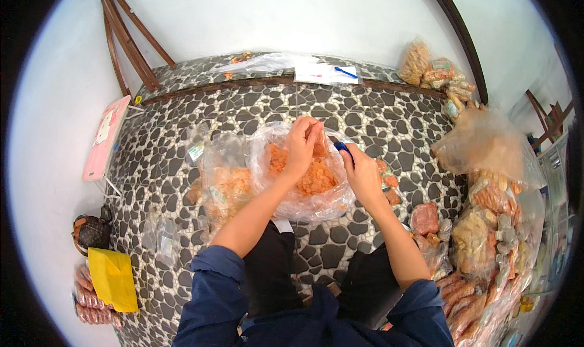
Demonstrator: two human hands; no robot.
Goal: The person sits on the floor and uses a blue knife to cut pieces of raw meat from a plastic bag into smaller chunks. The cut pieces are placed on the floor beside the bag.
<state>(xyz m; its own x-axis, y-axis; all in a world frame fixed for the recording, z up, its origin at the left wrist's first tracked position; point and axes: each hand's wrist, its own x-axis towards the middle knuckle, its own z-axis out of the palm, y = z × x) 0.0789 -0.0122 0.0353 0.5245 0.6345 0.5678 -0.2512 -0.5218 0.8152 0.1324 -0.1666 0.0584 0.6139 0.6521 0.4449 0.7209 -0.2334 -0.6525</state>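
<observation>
In the head view my left hand (pixel 301 148) pinches the top of a small clear plastic packet (pixel 321 147) with orange pieces inside. It is held above a large open clear plastic bag (pixel 262 182), which sits on the floor before me. Crumbly orange snack pieces (pixel 317 178) fill the middle of that bag. My right hand (pixel 365 171) grips a small blue hand tool (pixel 342 147) with a dark tip, just right of the packet; its exact kind is hard to tell. Left of the open bag lies another clear bag (pixel 228 182) of paler orange snacks.
Several small filled packets (pixel 390 181) lie on the pebble-patterned floor (pixel 328 237) to the right. Bagged snacks (pixel 474 242) are heaped along the right side. A folding pink table (pixel 107 139) leans at left, near a brown handbag (pixel 92 230) and yellow bag (pixel 113 278).
</observation>
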